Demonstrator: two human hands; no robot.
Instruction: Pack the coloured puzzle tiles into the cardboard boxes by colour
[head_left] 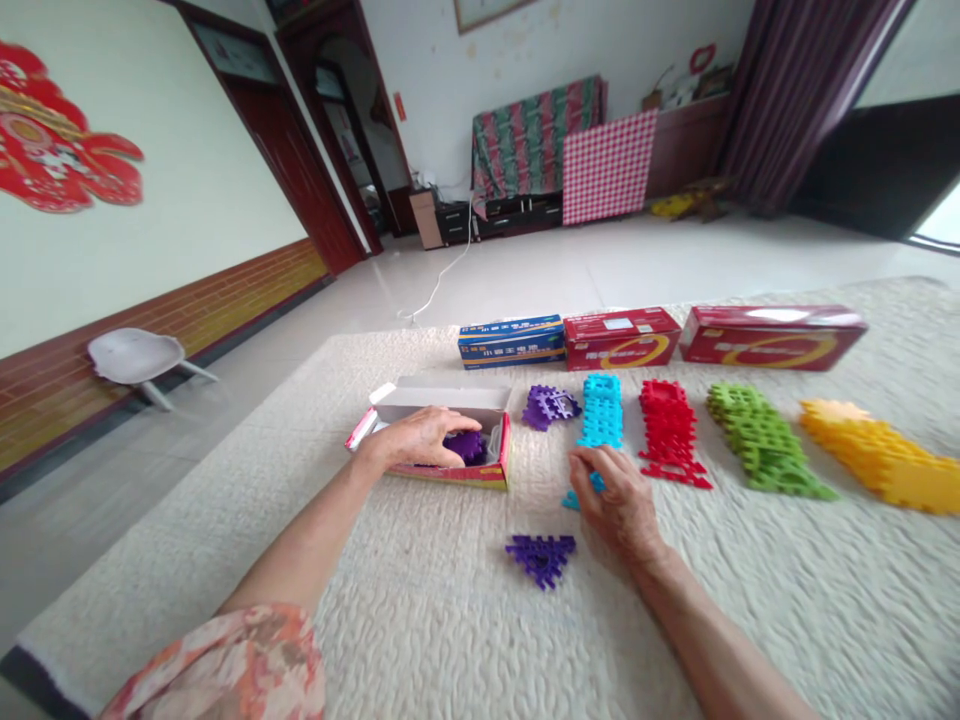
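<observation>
Cream mat (420, 620): left hand (424, 438), fingers spread, over box (491, 474); right hand (616, 500) bunched, grip unclear, at cyan piece (573, 499).

From my head the single camera looks forward and down over the cream quilted cover (420, 600), taking in my left hand (421, 440) and right hand (619, 500) close by and the far wall (435, 100) well beyond them at the top.

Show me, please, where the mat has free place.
Bare mat lies between the left forearm and the front purple pieces, and right of the right forearm, nearer than the green pieces. Crowded: around the right hand, by the cyan pieces.
</observation>
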